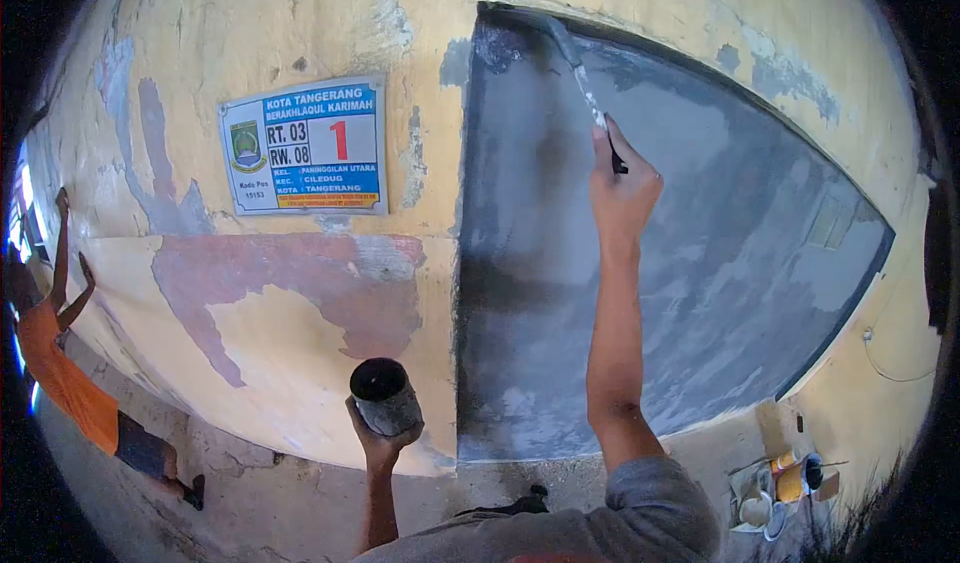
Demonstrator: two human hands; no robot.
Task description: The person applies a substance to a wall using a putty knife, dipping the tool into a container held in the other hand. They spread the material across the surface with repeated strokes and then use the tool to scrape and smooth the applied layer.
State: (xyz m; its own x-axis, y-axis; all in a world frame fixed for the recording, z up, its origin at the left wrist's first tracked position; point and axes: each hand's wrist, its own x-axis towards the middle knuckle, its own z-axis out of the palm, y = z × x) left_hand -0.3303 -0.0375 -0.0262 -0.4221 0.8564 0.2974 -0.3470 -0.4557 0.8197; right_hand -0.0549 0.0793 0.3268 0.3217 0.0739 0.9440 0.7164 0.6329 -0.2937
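My right hand (625, 178) is raised, its fingers closed around the paint-spattered handle of a paintbrush (572, 53). The brush's grey head touches the top left of a dark grey panel (700, 233) set in the wall, just below its upper edge. Low on the left, my left hand (378, 448) grips a paint can (388, 403) from beneath and the side. The can is upright, smeared grey outside, and its inside looks dark. Patches of lighter and darker grey mark the panel.
A printed sign (305, 148) hangs on the peeling yellow wall (320, 333). At far left, a person in an orange shirt (75, 373) has both hands on the wall. Paint containers (790, 483) stand on the floor at lower right. A wire (890, 368) hangs at right.
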